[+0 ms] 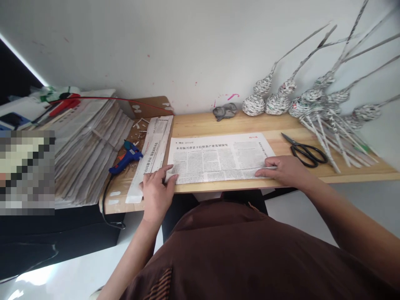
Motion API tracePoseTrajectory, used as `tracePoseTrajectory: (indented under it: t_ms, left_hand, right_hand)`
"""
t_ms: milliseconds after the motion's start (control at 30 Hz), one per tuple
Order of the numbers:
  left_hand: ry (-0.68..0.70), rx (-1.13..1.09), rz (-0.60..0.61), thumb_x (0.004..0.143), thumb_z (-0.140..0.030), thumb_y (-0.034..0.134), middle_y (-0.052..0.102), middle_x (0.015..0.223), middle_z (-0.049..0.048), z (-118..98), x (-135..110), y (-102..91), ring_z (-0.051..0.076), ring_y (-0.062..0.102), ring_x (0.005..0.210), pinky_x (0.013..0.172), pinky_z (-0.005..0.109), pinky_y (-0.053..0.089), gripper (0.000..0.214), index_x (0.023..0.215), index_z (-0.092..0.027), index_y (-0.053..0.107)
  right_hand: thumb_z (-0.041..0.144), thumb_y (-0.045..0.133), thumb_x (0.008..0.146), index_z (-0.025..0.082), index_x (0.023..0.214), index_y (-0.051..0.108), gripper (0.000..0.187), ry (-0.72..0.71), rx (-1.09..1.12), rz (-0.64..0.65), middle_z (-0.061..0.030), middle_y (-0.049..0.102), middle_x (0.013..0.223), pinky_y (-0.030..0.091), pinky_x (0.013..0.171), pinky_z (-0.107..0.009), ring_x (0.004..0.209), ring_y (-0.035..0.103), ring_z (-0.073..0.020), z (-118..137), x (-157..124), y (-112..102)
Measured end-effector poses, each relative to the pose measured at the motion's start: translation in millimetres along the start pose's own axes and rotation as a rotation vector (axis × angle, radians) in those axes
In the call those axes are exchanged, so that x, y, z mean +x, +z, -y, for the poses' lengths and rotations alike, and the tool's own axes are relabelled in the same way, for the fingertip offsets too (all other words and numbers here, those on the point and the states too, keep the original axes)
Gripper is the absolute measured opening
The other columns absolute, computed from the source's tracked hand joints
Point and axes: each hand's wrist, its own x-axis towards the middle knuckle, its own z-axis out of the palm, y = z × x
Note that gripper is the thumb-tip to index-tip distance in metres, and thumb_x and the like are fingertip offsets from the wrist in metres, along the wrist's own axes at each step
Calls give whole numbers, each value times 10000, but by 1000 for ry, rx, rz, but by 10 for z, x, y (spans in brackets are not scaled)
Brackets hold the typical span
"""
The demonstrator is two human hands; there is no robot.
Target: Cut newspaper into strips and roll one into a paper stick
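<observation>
Left of the counter (200,124), one newspaper stack (96,146). Then rightward: blue glue gun (126,160); printed paper strip (151,156); left hand (157,187) at the near left corner of a newspaper sheet (215,154) — pinching or pressing, cannot tell; sheet flat along the counter's near edge; right hand (284,170) pinching its near right end; black scissors (296,146). Step in hand, seemingly: folding the near margin — next move calls for keeping both ends level.
</observation>
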Motion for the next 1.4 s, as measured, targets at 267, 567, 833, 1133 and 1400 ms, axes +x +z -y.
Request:
tracePoseTrajectory:
  t_ms: [267,567,833,1133,1400]
  left_hand:
    - [6,18,20,867,-412,555,680,845,56,4,2,-15,289,550,953,822,406,364,337,1158,-268,648]
    - [-19,4,15,861,-390,576,687,885,68,3,-1,-11,304,545,997,820,406,365,341,1163,-250,648]
    - [-3,-1,-2,873,-399,567,684,901,67,14,-5,-4,297,535,988,801,394,378,338,1167,-252,643]
    - [25,1,-15,870,-397,550,675,857,62,61,-4,22,285,554,955,856,397,381,341,1154,-241,656]
    - [91,26,-35,881,-423,531,649,790,50,95,-10,40,255,563,847,868,397,395,332,1121,-250,682]
  right_hand:
    - [783,566,679,211,517,395,618,-7,-30,4,21,432,480,255,529,-278,526,429,-156,-17,14,13]
    - [833,507,679,220,503,410,645,-37,-68,22,-11,477,471,276,524,-310,506,466,-189,-90,64,33]
    - [918,442,610,228,464,454,706,-38,-72,31,-39,505,457,286,502,-325,490,492,-221,-91,108,43]
    - [790,550,690,211,515,437,615,-38,-62,34,9,468,495,260,527,-283,533,451,-163,28,46,-44]
    - [746,619,670,208,528,437,585,-24,5,-2,36,434,494,219,516,-268,528,414,-137,22,15,-30]
